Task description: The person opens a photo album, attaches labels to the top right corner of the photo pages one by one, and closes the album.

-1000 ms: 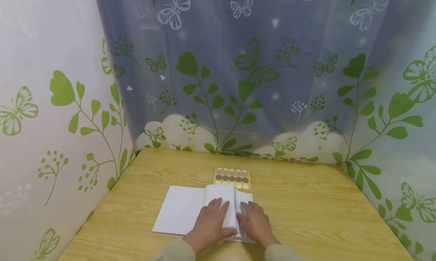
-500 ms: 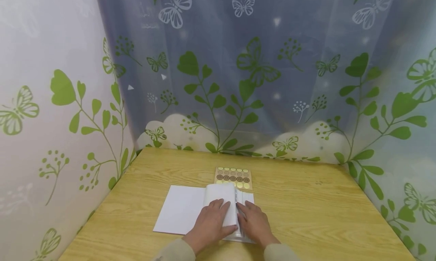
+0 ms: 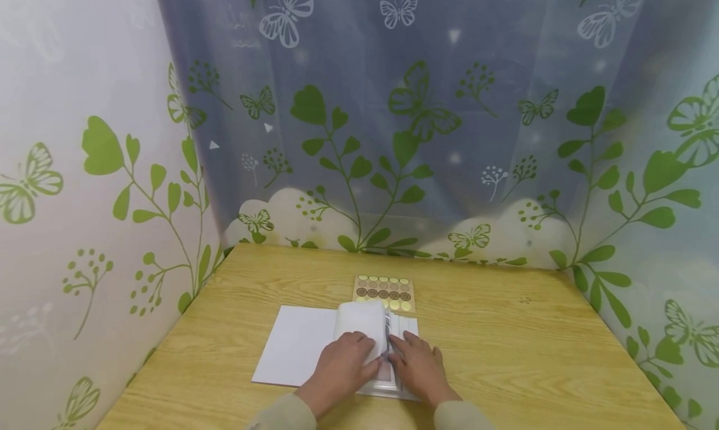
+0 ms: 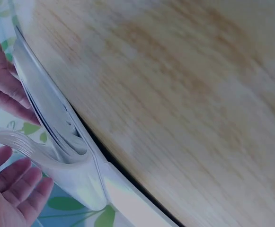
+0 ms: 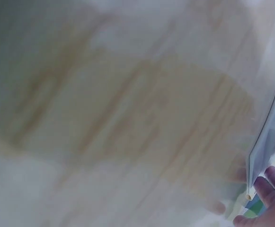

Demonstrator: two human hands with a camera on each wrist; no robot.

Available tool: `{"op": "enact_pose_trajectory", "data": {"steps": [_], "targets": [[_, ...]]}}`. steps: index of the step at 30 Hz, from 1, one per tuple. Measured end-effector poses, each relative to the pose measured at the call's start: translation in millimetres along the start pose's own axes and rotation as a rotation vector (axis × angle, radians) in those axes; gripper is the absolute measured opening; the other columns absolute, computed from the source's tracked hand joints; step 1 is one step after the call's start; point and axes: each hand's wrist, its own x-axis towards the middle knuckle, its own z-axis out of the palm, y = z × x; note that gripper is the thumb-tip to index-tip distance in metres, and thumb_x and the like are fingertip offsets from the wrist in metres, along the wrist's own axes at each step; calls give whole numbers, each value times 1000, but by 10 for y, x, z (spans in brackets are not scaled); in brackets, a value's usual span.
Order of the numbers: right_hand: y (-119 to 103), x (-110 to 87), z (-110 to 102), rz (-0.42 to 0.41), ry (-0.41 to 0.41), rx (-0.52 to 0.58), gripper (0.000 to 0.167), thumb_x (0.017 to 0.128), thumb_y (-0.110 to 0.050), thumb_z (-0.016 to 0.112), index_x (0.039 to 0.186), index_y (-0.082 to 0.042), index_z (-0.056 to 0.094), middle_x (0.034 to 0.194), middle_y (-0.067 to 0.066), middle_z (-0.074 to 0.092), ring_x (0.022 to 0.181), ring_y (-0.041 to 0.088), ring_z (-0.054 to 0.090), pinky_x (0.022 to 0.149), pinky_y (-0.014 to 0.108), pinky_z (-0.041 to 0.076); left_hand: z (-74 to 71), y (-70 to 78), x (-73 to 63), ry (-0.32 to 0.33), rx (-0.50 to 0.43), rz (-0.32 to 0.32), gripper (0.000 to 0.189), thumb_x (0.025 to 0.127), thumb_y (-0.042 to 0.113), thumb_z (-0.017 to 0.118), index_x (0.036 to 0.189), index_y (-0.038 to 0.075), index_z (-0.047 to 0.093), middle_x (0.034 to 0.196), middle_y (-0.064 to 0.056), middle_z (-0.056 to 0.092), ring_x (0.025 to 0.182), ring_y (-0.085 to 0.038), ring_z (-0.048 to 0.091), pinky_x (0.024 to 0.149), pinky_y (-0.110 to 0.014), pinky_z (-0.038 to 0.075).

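A white photo album (image 3: 298,346) with clear-sleeved pages lies open on the table, its blank cover to the left. My left hand (image 3: 344,362) holds a curled stack of its pages (image 3: 362,321) bent over to the left; in the left wrist view the fingers (image 4: 21,182) lie against the outside of the stack and the thumb tip shows on the other side. On the right-hand pages rests my right hand (image 3: 420,364), fingers extended, fingertips by the gap between the two page stacks. A dark and pinkish insert (image 3: 385,371) shows in that gap.
Just behind the album lies a sheet of round stickers (image 3: 384,288) in rows of yellow and brown, its front edge partly covered. The wood-grain table (image 3: 505,330) reaches back to patterned curtains (image 3: 359,168) on three sides.
My left hand has shifted slightly left and lifted the page stack's near edge, uncovering more of the sleeve beneath. The right hand stays nearly in place on the right-hand pages.
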Motion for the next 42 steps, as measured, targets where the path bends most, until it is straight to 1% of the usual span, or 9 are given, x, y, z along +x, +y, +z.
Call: {"op": "enact_pose_trajectory", "data": {"steps": [2,5,11,16,22,27,32,37,42], "targets": [[0,4,1,3,-3,-6,39,98,-30,59,133,-13,62,139,21,53,128,43,48,102,74,29,-27,-4,-1,17,-25,-3,19,90,35,68,89,15,68,97,-1,69,87,-19,65,66,-33,56],[0,9,5,9,-9,-16,39,99,-31,58,133,-13,62,139,21,53,128,43,48,102,75,28,-66,-12,-3,43,-46,-2,15,89,30,70,92,15,71,93,0,71,82,-18,67,62,-32,56],[3,9,6,13,-13,-22,39,99,-32,57,133,-14,62,140,20,53,129,43,48,102,76,27,-98,-46,-14,100,-56,10,11,91,22,68,94,12,73,87,0,71,74,-16,68,61,-30,56],[-11,-4,-16,15,-22,-11,39,99,-31,57,134,-14,61,141,20,52,129,43,47,103,76,25,-128,-74,-37,143,-108,7,10,90,16,67,94,10,73,85,-1,71,70,-16,67,61,-31,56],[-23,-22,-36,15,-19,6,39,99,-31,56,134,-13,62,141,20,52,129,44,47,103,76,24,-180,-116,-90,192,-156,-4,10,91,14,65,95,8,73,86,-3,71,73,-21,69,63,-34,56],[-29,-23,-43,12,-16,18,39,99,-30,56,134,-13,62,141,20,52,129,43,47,103,77,23,-203,-172,-135,243,-252,-43,11,92,12,65,97,6,74,90,-4,73,78,-20,69,68,-33,58],[-28,-8,-40,17,-25,13,39,100,-31,56,134,-14,61,142,20,51,131,42,46,104,77,21,-227,-213,-170,315,-335,-90,10,91,8,66,97,6,74,92,-4,74,79,-16,69,68,-30,57],[-30,8,-50,26,-42,2,39,99,-31,55,135,-14,61,143,19,51,131,42,46,105,77,20,-207,-254,-193,386,-398,-135,10,89,5,67,96,8,75,92,-4,74,76,-10,66,63,-23,55],[-31,7,-37,29,-41,-9,39,99,-31,55,135,-14,61,143,19,51,130,42,47,105,76,20,-222,-274,-221,395,-453,-184,12,87,4,67,95,8,75,91,-2,74,70,-5,60,58,-18,51]]}}
